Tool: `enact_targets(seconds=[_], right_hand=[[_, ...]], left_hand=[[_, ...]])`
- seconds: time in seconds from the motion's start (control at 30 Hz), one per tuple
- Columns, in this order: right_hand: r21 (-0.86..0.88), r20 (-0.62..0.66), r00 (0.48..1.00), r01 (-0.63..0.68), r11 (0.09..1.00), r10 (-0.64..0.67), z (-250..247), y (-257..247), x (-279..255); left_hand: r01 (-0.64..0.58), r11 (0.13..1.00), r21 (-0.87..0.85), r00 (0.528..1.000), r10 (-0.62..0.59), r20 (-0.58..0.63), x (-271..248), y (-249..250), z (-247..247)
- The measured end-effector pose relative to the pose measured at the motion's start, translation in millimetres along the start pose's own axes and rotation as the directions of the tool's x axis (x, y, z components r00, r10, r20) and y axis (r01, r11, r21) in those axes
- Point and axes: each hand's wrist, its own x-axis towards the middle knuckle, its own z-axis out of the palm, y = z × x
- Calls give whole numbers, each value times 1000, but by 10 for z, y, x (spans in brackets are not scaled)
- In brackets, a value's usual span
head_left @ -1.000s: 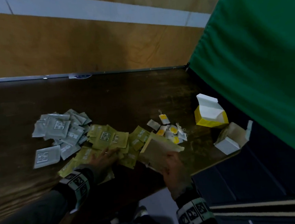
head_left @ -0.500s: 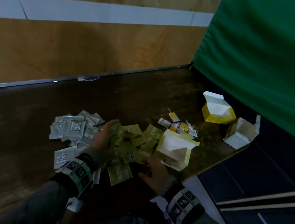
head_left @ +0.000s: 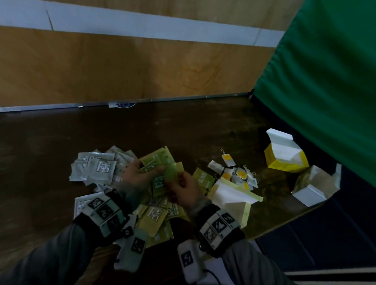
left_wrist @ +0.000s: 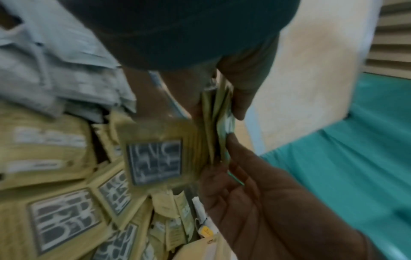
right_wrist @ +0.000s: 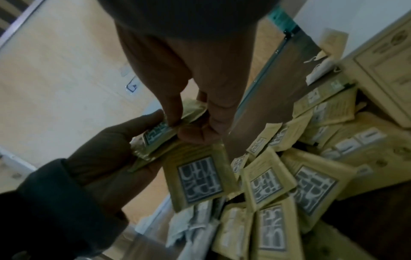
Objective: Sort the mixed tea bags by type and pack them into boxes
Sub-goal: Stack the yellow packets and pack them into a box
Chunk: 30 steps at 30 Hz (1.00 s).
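Dark table bearing, in descending size, three open boxes along its right side, a heap of green sachets at the near edge, grey sachets to their left, and small tagged bags between heap and boxes. Above the heap, the left hand grips a stack of green sachets with curled fingers. The right hand pinches the stack's near edge between thumb and fingertips.

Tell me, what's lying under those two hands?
A heap of green tea sachets on the table, beneath the left hand and right hand. Anything deeper is covered.
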Motion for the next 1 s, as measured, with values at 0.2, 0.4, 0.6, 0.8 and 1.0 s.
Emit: enact_targets(seconds=[0.2, 0.4, 0.6, 0.8, 1.0], right_hand=[[-17, -98, 995, 4, 1000, -6, -89, -10, 22], [87, -48, 997, 71, 994, -67, -133, -101, -69], [10, -160, 969, 191, 982, -187, -190, -165, -81], [-96, -20, 975, 217, 972, -219, -398, -237, -101], [-164, 4, 965, 260, 951, -263, -357, -161, -146]], left_hand=[[141, 984, -107, 989, -144, -16, -7, 18, -18], [86, 995, 44, 994, -89, 71, -50, 115, -42], [135, 989, -62, 983, -126, 134, -151, 231, 20], [40, 973, 226, 976, -86, 199, -104, 266, -103], [8, 924, 381, 957, -117, 264, -75, 340, -105]])
